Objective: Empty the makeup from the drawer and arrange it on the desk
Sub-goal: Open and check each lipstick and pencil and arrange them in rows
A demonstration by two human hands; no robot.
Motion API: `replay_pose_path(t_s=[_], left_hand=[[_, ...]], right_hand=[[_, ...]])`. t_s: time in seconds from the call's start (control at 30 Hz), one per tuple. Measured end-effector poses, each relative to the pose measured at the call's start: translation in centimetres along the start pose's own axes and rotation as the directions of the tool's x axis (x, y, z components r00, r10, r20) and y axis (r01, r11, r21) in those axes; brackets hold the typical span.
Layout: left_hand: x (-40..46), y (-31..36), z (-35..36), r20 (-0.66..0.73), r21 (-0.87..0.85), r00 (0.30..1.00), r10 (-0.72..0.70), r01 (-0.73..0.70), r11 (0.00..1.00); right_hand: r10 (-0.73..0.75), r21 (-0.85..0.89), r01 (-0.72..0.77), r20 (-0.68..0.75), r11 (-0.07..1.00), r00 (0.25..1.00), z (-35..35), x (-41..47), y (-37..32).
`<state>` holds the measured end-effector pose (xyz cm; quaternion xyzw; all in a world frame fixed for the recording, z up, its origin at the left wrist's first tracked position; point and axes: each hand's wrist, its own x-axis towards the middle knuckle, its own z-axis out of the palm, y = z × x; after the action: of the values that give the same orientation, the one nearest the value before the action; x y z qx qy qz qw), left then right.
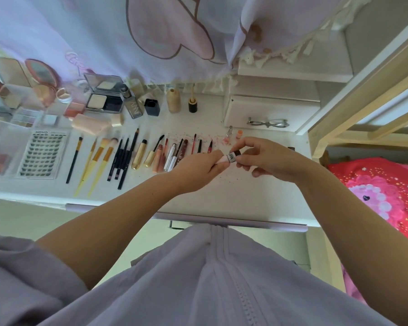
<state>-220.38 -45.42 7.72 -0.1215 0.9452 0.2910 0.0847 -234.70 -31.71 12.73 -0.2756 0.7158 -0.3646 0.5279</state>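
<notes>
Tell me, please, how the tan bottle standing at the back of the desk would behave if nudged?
The tan bottle stands upright, tall and narrow, so it may tip. Round, it would probably roll into the black cap beside it.

Both hands meet over the desk (pixel 257 191): left hand (pixel 198 171) and right hand (pixel 266 161) pinch a small white-labelled tube (pixel 231 158) between them. Brushes (pixel 97 158) and pencils (pixel 123 158) lie lined up at nine o'clock.

Matt white desk (pixel 222 194), shiny metal eyelash curler (pixel 267 122), soft lilac cloth curtain (pixel 104 36)
</notes>
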Motion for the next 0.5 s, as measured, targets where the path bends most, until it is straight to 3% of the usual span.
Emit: replay_pose_path(t_s=[0.13,0.3,0.4,0.5], left_hand=[[-0.5,-0.2,-0.3,-0.034,0.036,0.999,0.043,-0.042,0.999],[-1.2,-0.8,-0.5,-0.023,0.035,0.999,0.034,-0.033,0.999],[-1.1,-0.5,-0.8,-0.017,0.041,0.999,0.044,-0.043,0.998],[-0.4,0.2,-1.2,-0.026,0.056,0.997,0.076,-0.074,0.996]], right_hand=[[0.119,0.022,-0.118,-0.007,0.993,0.993,1.0,-0.2,-0.5],[0.036,-0.019,-0.036,0.008,0.999,0.999,1.5,-0.1,-0.8],[0.062,0.023,-0.063,0.036,0.998,0.997,0.8,-0.5,-1.0],[0.083,0.064,-0.081,-0.034,0.995,0.996,0.6,-0.8,-0.9]])
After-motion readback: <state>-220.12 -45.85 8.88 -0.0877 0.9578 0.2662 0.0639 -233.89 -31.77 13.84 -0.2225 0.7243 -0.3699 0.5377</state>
